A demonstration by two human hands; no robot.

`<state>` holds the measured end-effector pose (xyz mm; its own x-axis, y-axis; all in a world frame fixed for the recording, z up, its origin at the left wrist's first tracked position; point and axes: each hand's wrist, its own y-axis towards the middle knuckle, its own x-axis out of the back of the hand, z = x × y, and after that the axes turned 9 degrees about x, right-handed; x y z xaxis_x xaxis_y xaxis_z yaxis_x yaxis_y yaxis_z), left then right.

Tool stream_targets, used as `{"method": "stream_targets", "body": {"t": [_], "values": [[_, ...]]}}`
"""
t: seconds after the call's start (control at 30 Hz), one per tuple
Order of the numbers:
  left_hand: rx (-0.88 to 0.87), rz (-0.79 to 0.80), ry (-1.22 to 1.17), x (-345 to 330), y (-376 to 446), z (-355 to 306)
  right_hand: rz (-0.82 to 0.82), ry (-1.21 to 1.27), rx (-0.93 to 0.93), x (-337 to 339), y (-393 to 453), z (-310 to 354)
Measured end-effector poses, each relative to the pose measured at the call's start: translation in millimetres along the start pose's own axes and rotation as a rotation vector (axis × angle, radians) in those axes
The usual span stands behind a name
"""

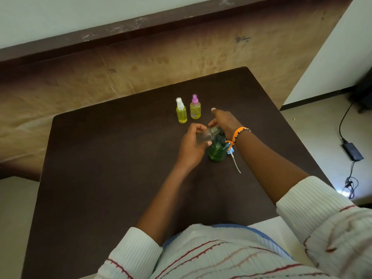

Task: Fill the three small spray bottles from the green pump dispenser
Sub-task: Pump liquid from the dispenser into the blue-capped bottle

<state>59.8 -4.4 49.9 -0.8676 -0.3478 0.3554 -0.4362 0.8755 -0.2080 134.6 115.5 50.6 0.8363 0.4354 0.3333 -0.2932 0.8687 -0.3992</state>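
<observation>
The green pump dispenser [217, 151] stands upright near the middle of the dark table. My left hand [191, 146] holds a clear small spray bottle [206, 135], uncapped and tilted toward the dispenser's top. My right hand [225, 120] rests over the pump head, palm down, hiding the nozzle. A blue spray cap with its white dip tube [235, 162] lies on the table just right of the dispenser. Two small bottles with yellow liquid stand behind: one with a white cap [181, 111], one with a purple cap [195, 108].
The dark brown table [120, 178] has its far edge a short way beyond the two bottles. A worn tan wall rises behind it. On the floor at the right lie a black power adapter [352, 152] and cables.
</observation>
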Motion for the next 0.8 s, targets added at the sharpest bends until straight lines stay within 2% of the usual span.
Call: {"method": "stream_targets", "body": {"t": [0.2,0.47,0.67,0.8], "values": [[0.003,0.013,-0.014,0,2,6,-0.146,-0.171,0.023,-5,0,-5],[-0.021,0.022,-0.046,5,4,4,0.049,0.017,-0.028,-4,3,7],[-0.003,0.023,-0.014,1,3,6,-0.084,-0.109,0.01,-5,-9,3],[0.0,0.028,-0.01,2,3,8,-0.109,-0.127,0.017,-8,-11,3]]}}
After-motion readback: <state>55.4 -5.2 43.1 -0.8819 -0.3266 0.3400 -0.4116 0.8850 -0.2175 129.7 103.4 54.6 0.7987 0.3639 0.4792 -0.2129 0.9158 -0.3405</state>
